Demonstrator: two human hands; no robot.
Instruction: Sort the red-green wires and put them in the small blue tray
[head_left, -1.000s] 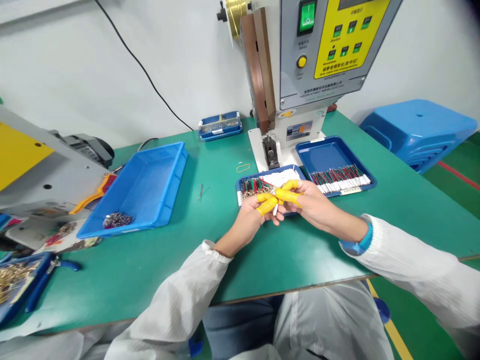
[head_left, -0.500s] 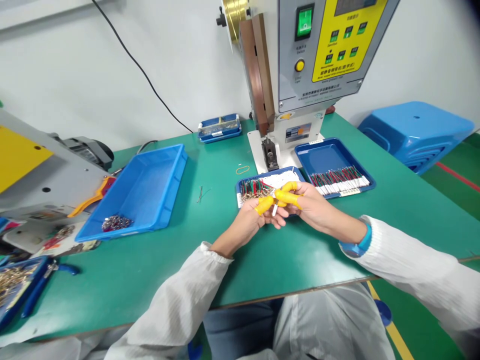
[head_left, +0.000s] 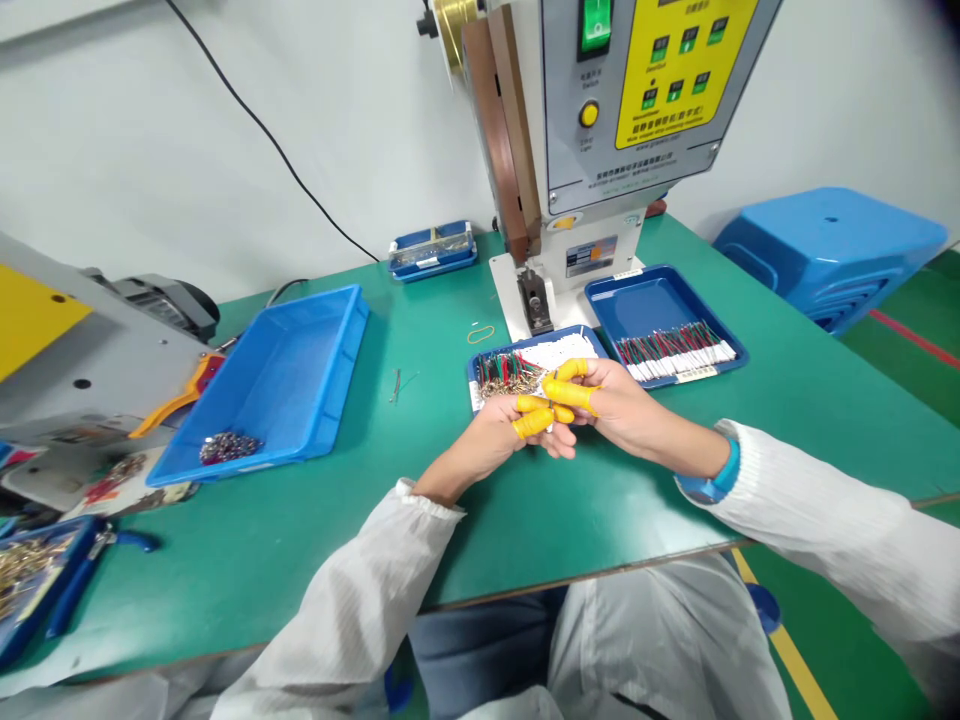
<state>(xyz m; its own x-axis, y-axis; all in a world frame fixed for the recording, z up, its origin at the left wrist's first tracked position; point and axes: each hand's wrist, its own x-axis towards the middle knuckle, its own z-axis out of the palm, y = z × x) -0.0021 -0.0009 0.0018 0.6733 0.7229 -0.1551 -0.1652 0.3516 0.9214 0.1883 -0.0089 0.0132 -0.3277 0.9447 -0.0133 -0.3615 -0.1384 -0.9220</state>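
Note:
My left hand (head_left: 517, 422) and my right hand (head_left: 604, 393) meet above the near edge of a blue tray (head_left: 474, 403). Yellow finger cots cover the thumb and forefinger of each. Both hands are closed in a pinch on one small wire piece with a white sleeve (head_left: 550, 428); only its white end shows under the left fingers, the rest being hidden. Inside that tray lie red, green and black wires with brass terminals (head_left: 510, 375), beside a heap of white sleeves (head_left: 562, 350). To the right, a second blue tray (head_left: 626, 300) holds a row of white-sleeved wires (head_left: 679, 355).
Behind the trays stands a crimping machine (head_left: 592, 170). A large blue bin (head_left: 281, 370) with small metal parts (head_left: 230, 447) is at left, near blue-handled pliers (head_left: 71, 590). A rubber band (head_left: 481, 335) and loose wire (head_left: 396, 385) lie on the green table. A blue stool (head_left: 832, 240) stands right.
My left fingers have closed further over the white sleeve, so less of it shows. My right hand keeps its pinch. The view has shifted slightly.

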